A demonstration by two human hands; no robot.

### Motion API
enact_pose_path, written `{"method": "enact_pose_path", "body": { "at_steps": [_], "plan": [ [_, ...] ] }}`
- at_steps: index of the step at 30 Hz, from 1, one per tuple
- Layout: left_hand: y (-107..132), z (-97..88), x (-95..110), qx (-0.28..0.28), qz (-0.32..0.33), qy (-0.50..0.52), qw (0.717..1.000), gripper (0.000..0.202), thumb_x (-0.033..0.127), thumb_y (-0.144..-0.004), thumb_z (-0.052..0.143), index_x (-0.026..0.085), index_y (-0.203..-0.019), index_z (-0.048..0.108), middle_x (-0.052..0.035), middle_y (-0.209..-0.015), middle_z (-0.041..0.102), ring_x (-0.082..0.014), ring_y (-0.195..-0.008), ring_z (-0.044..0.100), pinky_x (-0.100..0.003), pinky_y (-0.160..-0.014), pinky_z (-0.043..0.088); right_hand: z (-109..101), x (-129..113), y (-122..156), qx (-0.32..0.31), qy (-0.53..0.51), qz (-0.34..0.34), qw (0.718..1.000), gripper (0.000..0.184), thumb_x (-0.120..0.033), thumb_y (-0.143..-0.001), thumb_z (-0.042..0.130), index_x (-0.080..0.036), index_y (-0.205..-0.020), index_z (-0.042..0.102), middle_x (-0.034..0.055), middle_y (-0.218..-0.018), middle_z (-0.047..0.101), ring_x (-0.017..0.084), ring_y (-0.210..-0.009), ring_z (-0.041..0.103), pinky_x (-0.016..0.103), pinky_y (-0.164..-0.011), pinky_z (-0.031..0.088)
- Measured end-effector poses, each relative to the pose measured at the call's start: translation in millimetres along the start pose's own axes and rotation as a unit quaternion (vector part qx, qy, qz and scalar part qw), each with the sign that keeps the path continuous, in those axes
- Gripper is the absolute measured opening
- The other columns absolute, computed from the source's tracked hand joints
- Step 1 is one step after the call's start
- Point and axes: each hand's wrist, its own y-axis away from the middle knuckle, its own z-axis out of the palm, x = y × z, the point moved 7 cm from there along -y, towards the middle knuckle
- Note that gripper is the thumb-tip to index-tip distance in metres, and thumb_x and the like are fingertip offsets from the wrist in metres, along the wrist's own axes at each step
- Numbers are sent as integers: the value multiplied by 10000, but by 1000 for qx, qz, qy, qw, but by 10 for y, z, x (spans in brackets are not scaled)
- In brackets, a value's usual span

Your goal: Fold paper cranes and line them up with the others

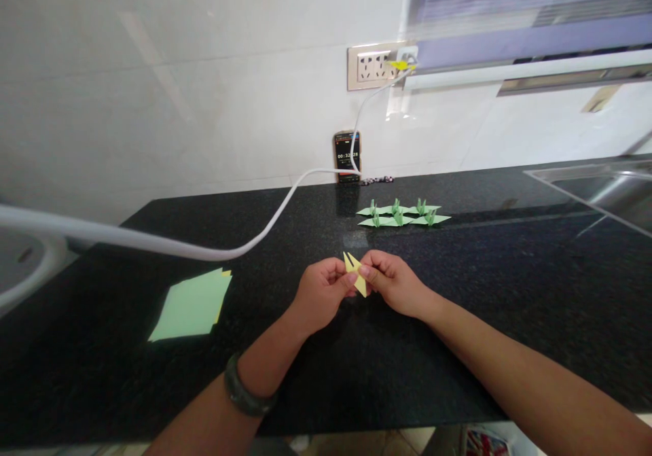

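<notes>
Evidently, the step in hand was a matter of fine creasing. The folded yellow paper [361, 286] sat between the 2 hands, over the desk [468, 293] and on the near side of 6 green paper birds [399, 219]. The left hand [320, 293] had its grip closed on the paper's left side, thumb on top; the right hand [397, 281] pinched the right side the same way, so neither grip was free. Whether the knuckles rested on the desk could not be told. 2 narrow points lay at the far end with a dark slit between them, and 1 point faced the wearer.

To judge by that shape, good work here depended on matching edges before pressing. The steadier course was to let 1 thumb anchor the layers while the other slid along the crease, with the pressure kept light until the edges met. The 2 narrow points deserved the most care, since thin tips could bend or tear, and a layer caught off-line would have left the halves uneven. The white cable [234, 253] curved past apart from the fingers, and the stack of green sheets [191, 306] lay off to the left.
</notes>
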Motion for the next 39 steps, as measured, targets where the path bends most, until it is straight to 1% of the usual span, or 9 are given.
{"method": "enact_pose_path", "body": {
  "at_steps": [4, 8, 11, 14, 17, 20, 24, 27, 39],
  "plan": [
    [-13, -15, 4, 3, 2, 7, 1000, 145, 272, -693, 588, 135, -670, 547, 8, -589, 604, -94, -550, 566, -205, -552, 446, 12, 28, -14, -6, -62, 15, 998, 237, -372, -772, 509, -146, -705, 522, -1, -609, 561, 83, -518, 509, 215, -512, 420],
    [-28, -53, -9, 30, 5, 16, 999, 159, 288, -711, 569, 133, -745, 567, 13, -608, 585, -85, -557, 545, -199, -545, 432, -35, 79, -34, 16, -56, 24, 998, 228, -372, -735, 554, -146, -764, 544, 2, -667, 559, 75, -524, 498, 204, -494, 425],
    [-23, -70, 31, 40, 21, -15, 999, 196, 307, -714, 564, 135, -803, 589, 15, -603, 572, -72, -520, 511, -172, -470, 387, -39, 95, -33, 16, -25, 27, 999, 221, -362, -723, 569, -141, -737, 557, 2, -648, 550, 68, -508, 478, 196, -477, 421],
    [-18, -89, 40, 46, 5, -44, 998, 236, 342, -718, 551, 120, -776, 602, 37, -466, 500, -52, -401, 428, -160, -376, 308, -28, 83, -27, 6, -20, 30, 999, 210, -349, -722, 574, -140, -724, 564, 0, -628, 541, 67, -507, 472, 198, -476, 424],
    [-17, -71, 1, 28, -30, -31, 999, 270, 374, -735, 520, 114, -772, 584, 42, -420, 471, -54, -342, 409, -157, -324, 270, -68, 41, -26, 26, -51, 22, 998, 211, -352, -724, 572, -144, -763, 566, 3, -670, 543, 73, -530, 484, 204, -487, 436],
    [-8, 6, -60, -18, -64, 21, 998, 270, 379, -746, 507, 120, -794, 564, -6, -573, 573, -81, -439, 532, -163, -384, 375, -109, 9, -25, 41, -98, 12, 994, 224, -339, -714, 589, -153, -836, 565, -1, -704, 547, 68, -533, 491, 203, -489, 434],
    [15, 96, -112, -73, -88, 53, 992, 282, 379, -764, 489, 112, -808, 570, -54, -727, 620, -92, -557, 587, -187, -501, 448, -54, 27, -24, -11, -124, 20, 992, 209, -324, -716, 595, -145, -822, 578, -7, -662, 557, 66, -529, 492, 208, -515, 426],
    [20, 98, -126, -79, -91, 46, 992, 304, 397, -760, 490, 108, -798, 574, -58, -717, 619, -91, -543, 581, -188, -497, 444, -31, 45, -22, -33, -120, 20, 992, 205, -321, -720, 593, -135, -809, 583, -4, -652, 562, 66, -529, 489, 211, -519, 419],
    [8, 65, -88, -71, -67, -2, 995, 316, 403, -755, 484, 106, -744, 592, -31, -555, 581, -81, -440, 503, -184, -417, 370, -47, 57, -23, -39, -95, 26, 994, 197, -316, -737, 571, -131, -805, 581, 2, -669, 564, 67, -538, 484, 206, -517, 409]
  ]
}}
